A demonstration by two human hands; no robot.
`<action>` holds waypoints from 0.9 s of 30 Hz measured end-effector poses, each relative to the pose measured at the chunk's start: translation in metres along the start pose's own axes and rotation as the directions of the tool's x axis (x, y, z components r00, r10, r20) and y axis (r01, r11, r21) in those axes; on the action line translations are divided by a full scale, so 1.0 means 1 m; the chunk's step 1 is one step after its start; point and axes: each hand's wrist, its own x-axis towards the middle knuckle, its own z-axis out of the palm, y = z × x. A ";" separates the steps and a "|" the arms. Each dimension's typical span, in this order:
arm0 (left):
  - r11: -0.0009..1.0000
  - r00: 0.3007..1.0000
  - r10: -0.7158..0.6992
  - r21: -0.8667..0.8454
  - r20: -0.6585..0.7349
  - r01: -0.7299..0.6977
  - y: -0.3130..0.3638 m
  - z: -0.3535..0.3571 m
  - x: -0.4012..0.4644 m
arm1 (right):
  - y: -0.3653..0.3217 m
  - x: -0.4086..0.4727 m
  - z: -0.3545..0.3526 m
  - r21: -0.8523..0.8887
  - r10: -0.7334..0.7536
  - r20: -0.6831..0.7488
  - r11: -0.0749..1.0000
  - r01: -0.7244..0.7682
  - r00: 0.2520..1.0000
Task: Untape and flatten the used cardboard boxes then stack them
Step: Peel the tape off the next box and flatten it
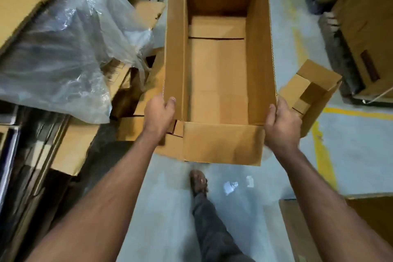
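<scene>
A long open cardboard box (219, 74) fills the middle of the view, its top flaps spread and its closed bottom visible inside. My left hand (159, 116) grips the left side wall near the close corner, thumb over the rim. My right hand (281, 125) grips the right side wall at the matching corner. The near end flap (222, 143) hangs down toward me. The box is held above the grey floor.
Flattened cardboard (70, 147) and a clear plastic sheet (70, 49) lie piled at the left. A small open box (310, 95) sits just right of my right hand. Larger cartons (365, 34) stand at the right. My foot (198, 181) and paper scraps (230, 186) are on the floor.
</scene>
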 end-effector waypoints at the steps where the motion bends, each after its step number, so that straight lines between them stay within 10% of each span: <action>1: 1.000 1.000 -0.011 -0.028 -0.022 0.011 0.004 -0.016 -0.019 | -0.005 -0.006 -0.021 -0.001 -0.048 -0.002 0.999 0.048 0.999; 27: 0.979 0.842 -0.178 -0.177 -0.509 0.100 0.219 -0.334 -0.253 | -0.197 0.076 -0.314 0.256 -0.515 -0.142 0.805 0.534 0.845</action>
